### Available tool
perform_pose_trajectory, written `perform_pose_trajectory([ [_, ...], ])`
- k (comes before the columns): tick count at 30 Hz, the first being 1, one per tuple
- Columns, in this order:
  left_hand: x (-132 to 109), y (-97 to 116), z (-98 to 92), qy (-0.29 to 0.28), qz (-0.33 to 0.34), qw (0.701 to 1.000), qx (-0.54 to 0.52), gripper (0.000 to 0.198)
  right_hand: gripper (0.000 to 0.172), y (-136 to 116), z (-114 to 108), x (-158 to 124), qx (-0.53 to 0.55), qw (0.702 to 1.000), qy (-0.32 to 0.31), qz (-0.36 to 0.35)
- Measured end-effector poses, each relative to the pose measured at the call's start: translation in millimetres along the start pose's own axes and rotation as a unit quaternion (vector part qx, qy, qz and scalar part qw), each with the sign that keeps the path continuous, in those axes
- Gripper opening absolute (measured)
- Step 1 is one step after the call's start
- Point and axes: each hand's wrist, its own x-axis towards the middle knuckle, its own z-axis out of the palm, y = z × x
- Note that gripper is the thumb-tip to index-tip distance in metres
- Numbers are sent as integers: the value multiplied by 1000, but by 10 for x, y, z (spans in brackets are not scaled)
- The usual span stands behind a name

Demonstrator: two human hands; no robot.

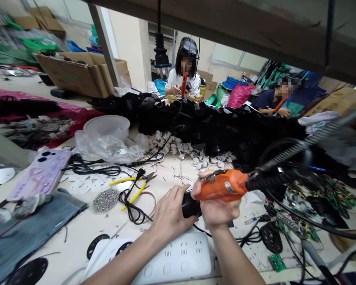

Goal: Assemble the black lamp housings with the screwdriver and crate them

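In the middle of the bench my right hand [221, 211] is wrapped round an orange electric screwdriver [222, 186], held lying nearly level. Its tip points left and is hidden behind my hands. My left hand [172, 209] grips a rounded black plastic part [190, 205] from its left side. The screwdriver's front end is close to this part; whether they touch I cannot tell. Just below both hands lies a white power strip [192, 257]. Left of my left hand are yellow-handled pliers [136, 194] and a black cable [132, 206].
A dish of small screws [106, 200], a phone [40, 174] and grey cloth [47, 221] lie left. White parts [169, 144] and a black heap [225, 126] stand behind. Circuit boards [329, 194] are right. A spring-wrapped cable [308, 138] crosses there. Two people sit opposite.
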Motion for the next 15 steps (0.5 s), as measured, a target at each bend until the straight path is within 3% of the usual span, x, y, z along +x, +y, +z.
perform_pose_trajectory([
  [2, 8, 2, -9, -4, -4, 1000, 2, 57, 51, 47, 10, -1, -11, 1000, 2, -13],
  [9, 55, 2, -67, -6, 7, 1000, -14, 46, 62, 204, -98, -34, -39, 999, -11, -18],
  [15, 63, -30, -44, 16, 36, 999, -25, 33, 58, 87, -50, 10, -27, 1000, 5, -14],
])
